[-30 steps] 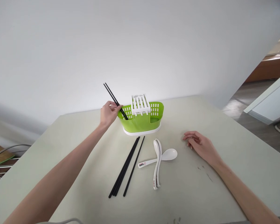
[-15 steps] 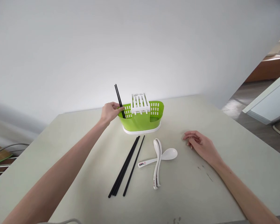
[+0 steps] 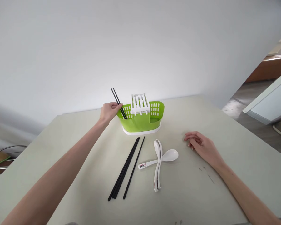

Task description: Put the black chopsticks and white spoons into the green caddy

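My left hand point(image 3: 109, 111) pinches a pair of black chopsticks point(image 3: 117, 100) whose lower ends stand inside the left compartment of a green cutlery basket point(image 3: 142, 122). The basket has a white slotted rack point(image 3: 140, 104) on top and a white base. My right hand point(image 3: 199, 144) rests on the table to the right, fingers loosely curled, holding nothing. Several more black chopsticks point(image 3: 125, 169) lie on the table in front of the basket. Beside them lie white ceramic spoons point(image 3: 159, 161), crossed over each other.
The pale table point(image 3: 236, 162) runs to a white wall behind the basket. A metal wire rack point(image 3: 1, 161) shows past the table's left edge. At the right, past the table's edge, are a grey floor and white furniture point(image 3: 269, 103).
The chopsticks in my left hand went from a strong left lean to nearly upright in the basket, then tilted left again and sank a little lower. My right hand stayed put.
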`<state>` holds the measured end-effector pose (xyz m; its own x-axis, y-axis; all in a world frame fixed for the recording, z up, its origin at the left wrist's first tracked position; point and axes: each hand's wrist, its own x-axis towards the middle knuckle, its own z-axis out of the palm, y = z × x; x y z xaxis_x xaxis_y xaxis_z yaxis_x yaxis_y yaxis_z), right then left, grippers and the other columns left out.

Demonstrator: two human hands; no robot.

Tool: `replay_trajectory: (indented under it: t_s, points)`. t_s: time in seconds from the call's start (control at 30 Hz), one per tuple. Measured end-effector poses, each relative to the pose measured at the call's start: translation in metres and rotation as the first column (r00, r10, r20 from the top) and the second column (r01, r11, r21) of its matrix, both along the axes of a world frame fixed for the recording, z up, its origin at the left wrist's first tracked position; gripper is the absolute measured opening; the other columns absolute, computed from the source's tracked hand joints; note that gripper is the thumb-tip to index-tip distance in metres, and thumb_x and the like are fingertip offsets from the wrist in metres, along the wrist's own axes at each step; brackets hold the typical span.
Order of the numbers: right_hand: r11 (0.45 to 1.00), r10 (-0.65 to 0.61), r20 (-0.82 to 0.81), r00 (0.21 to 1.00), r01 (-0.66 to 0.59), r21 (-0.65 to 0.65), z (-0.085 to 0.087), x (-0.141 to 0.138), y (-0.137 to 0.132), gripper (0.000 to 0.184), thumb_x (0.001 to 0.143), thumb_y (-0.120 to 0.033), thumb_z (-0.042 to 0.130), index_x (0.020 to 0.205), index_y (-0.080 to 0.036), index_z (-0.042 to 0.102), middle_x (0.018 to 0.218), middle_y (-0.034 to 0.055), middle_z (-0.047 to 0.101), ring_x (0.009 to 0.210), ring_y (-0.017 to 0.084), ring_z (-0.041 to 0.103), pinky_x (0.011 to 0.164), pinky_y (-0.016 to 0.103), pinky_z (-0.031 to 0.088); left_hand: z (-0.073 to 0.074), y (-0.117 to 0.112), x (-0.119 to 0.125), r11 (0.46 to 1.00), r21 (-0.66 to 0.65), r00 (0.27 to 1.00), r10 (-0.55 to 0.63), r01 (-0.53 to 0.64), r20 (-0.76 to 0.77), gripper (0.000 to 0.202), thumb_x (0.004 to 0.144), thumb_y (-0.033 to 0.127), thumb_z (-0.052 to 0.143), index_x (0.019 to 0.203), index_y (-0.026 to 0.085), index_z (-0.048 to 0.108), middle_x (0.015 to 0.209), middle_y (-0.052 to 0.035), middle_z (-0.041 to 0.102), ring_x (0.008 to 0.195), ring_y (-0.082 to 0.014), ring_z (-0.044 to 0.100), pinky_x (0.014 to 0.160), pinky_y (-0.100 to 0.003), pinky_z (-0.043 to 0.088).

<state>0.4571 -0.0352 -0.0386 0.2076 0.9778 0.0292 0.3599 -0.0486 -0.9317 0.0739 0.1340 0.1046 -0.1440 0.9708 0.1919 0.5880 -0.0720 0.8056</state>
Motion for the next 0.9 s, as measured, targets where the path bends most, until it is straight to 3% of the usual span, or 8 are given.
replay_trajectory:
  t_s: [0.3,0.4,0.47,0.5,0.57,0.67,0.77,0.9]
  points:
    - [1.0,0.004,0.008,1.0,-0.004,0.011,-0.003,0.002,0.001,0.025,0.085,-0.027,0.055,0.106,-0.023,0.068,0.104,0.0068,0.078,0.07,0.017,0.065,0.066,0.031,0.054,0.002,-0.009,0.0,0.997,0.07,0.998,0.031,-0.034,0.05,0.044,0.083,0.057,0.076,0.105,0.019,0.069,0.116,-0.0117,0.077,0.1,-0.0247,0.073,0.084,-0.035,0.056]
    - [1.0,0.007,0.0,1.0,-0.007,0.021,-0.003,0.002,0.001,0.025,0.084,-0.026,0.054,0.105,-0.023,0.067,0.102,0.0067,0.078,0.069,0.016,0.064,0.065,0.031,0.054,-0.001,-0.031,-0.006,0.964,0.216,0.987,0.14,-0.153,0.074,0.042,0.093,0.058,0.063,0.11,0.019,0.061,0.123,-0.0117,0.071,0.099,-0.0208,0.07,0.083,-0.032,0.055]
    - [1.0,0.011,-0.004,1.0,-0.011,0.026,-0.003,0.001,0.001,0.025,0.084,-0.026,0.054,0.105,-0.023,0.067,0.102,0.006,0.077,0.068,0.015,0.063,0.067,0.03,0.054,-0.01,-0.056,-0.012,0.957,0.227,0.982,0.186,-0.18,-0.007,0.039,0.099,0.058,0.053,0.108,0.02,0.057,0.114,-0.01,0.071,0.093,-0.0197,0.068,0.079,-0.032,0.053]
    - [1.0,0.013,-0.004,1.0,-0.013,0.026,-0.003,0.002,0.001,0.025,0.085,-0.025,0.053,0.106,-0.023,0.067,0.102,0.0055,0.077,0.069,0.015,0.063,0.067,0.03,0.054,-0.017,-0.071,-0.015,0.972,0.189,0.983,0.157,-0.138,-0.09,0.038,0.1,0.057,0.048,0.104,0.02,0.057,0.105,-0.0083,0.071,0.088,-0.0197,0.067,0.077,-0.032,0.052]
    - [1.0,0.011,0.001,1.0,-0.011,0.019,-0.004,0.002,0.001,0.026,0.086,-0.025,0.053,0.107,-0.024,0.067,0.103,0.0048,0.077,0.07,0.015,0.064,0.068,0.031,0.054,-0.033,-0.102,-0.019,0.995,-0.019,0.944,-0.1,0.099,-0.314,0.039,0.098,0.06,0.051,0.097,0.021,0.058,0.09,-0.0046,0.069,0.078,-0.0202,0.064,0.072,-0.034,0.05]
    - [1.0,0.006,0.011,1.0,-0.006,0.009,-0.004,0.002,0.001,0.026,0.086,-0.025,0.053,0.108,-0.024,0.068,0.104,0.0047,0.077,0.071,0.015,0.065,0.069,0.031,0.054,-0.054,-0.144,-0.02,0.931,-0.246,0.806,-0.357,0.269,-0.472,0.041,0.095,0.061,0.053,0.103,0.021,0.06,0.091,-0.0047,0.068,0.076,-0.0217,0.064,0.069,-0.035,0.049]
    - [1.0,0.008,0.008,1.0,-0.008,0.011,-0.004,0.003,0.001,0.026,0.086,-0.024,0.053,0.107,-0.024,0.068,0.104,0.0051,0.078,0.071,0.015,0.065,0.069,0.031,0.054,-0.062,-0.169,-0.018,0.893,-0.348,0.757,-0.433,0.285,-0.49,0.038,0.099,0.057,0.047,0.104,0.022,0.059,0.101,-0.0058,0.069,0.08,-0.0219,0.066,0.072,-0.036,0.05]
    - [1.0,0.017,0.009,1.0,-0.017,0.024,-0.007,0.003,0.002,0.026,0.086,-0.024,0.053,0.108,-0.024,0.068,0.104,0.0048,0.078,0.071,0.015,0.065,0.069,0.031,0.054,-0.059,-0.178,-0.014,0.879,-0.396,0.713,-0.456,0.266,-0.533,0.034,0.1,0.053,0.044,0.099,0.024,0.059,0.102,-0.0054,0.069,0.084,-0.0228,0.066,0.074,-0.036,0.05]
